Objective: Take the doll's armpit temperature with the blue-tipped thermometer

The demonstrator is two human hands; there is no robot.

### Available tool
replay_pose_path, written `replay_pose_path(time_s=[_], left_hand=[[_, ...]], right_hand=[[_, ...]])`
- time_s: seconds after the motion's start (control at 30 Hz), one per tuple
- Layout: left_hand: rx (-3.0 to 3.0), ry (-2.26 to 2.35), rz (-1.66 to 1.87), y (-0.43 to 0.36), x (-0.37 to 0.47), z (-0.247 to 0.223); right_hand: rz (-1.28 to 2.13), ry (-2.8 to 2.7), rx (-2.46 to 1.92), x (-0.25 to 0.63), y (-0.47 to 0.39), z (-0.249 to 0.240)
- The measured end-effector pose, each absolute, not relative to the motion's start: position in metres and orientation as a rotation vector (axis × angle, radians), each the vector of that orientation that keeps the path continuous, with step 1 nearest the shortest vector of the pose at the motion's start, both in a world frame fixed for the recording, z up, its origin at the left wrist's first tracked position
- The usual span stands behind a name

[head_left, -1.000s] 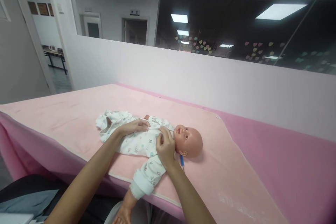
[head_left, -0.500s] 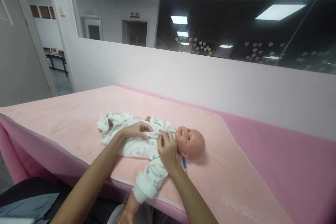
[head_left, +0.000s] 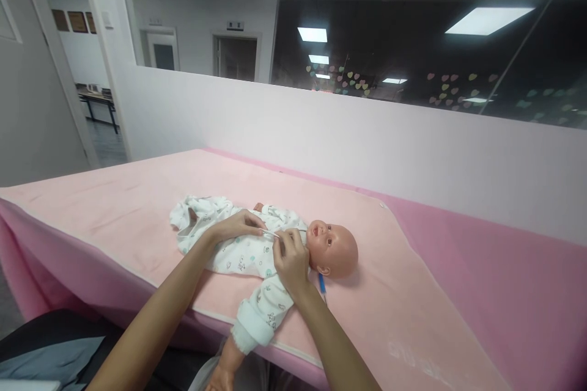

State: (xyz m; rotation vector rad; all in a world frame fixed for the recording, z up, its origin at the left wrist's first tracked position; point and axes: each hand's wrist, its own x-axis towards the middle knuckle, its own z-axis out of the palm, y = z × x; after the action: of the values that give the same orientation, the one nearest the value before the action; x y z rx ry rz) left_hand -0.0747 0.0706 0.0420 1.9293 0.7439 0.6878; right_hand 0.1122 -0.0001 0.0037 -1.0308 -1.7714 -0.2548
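A baby doll (head_left: 339, 250) lies on its back, head to the right, dressed in a white printed romper (head_left: 247, 256). My left hand (head_left: 238, 224) rests over the doll's belly, thumb and fingers pinched on the edge of the romper's front. Close beside it, at the chest, my right hand (head_left: 291, 256) has its fingers curled and closed on the same edge. A short strip of the edge is stretched between both hands. One doll arm (head_left: 228, 363) hangs past the near side of the table, its sleeve cuff folded back. A blue tag (head_left: 321, 284) shows beside the neck.
A pale pink mat (head_left: 389, 317) covers the table, with darker pink cloth (head_left: 504, 269) beneath it at the right. Behind stands a white half wall (head_left: 321, 134) with glass above. An open doorway (head_left: 101, 128) is at the far left.
My left thumb and fingers have closed from a spread position onto the romper's edge. The edge is now lifted taut between my hands. The doll has stayed in place.
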Motion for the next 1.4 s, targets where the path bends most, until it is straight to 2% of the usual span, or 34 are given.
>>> replay_pose_path(time_s=[1.4], left_hand=[[1.862, 0.750, 0.770, 0.064, -0.067, 0.044]], right_hand=[[-0.264, -1.823, -0.994, 0.113, -0.003, 0.005]])
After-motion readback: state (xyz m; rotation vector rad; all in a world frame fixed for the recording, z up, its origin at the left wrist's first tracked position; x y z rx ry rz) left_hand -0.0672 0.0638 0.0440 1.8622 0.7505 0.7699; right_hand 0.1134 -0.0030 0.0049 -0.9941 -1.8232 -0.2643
